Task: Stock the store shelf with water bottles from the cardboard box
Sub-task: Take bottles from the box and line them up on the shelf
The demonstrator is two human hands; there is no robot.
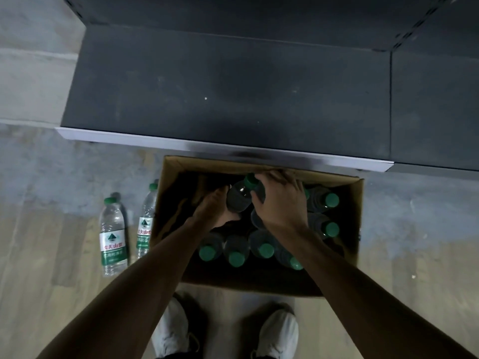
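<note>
Lifting a bottle from the box.
I am watching left hand (pixel 216 207) and right hand (pixel 278 200) gripping one bottle (pixel 239 196); I advise raising it straight, clearing neighbouring caps.

The floor (pixel 39 255) is pale wood-look planks nearest the camera, turning to mottled grey farther off. A paler grey band (pixel 33 84) runs along the left. The light is dim, and soft shadows lie across the planks.

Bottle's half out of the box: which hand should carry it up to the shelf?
Probably the left hand: its grip cups the raised bottle from below. The right hand only covers the top beside the cap.
</note>
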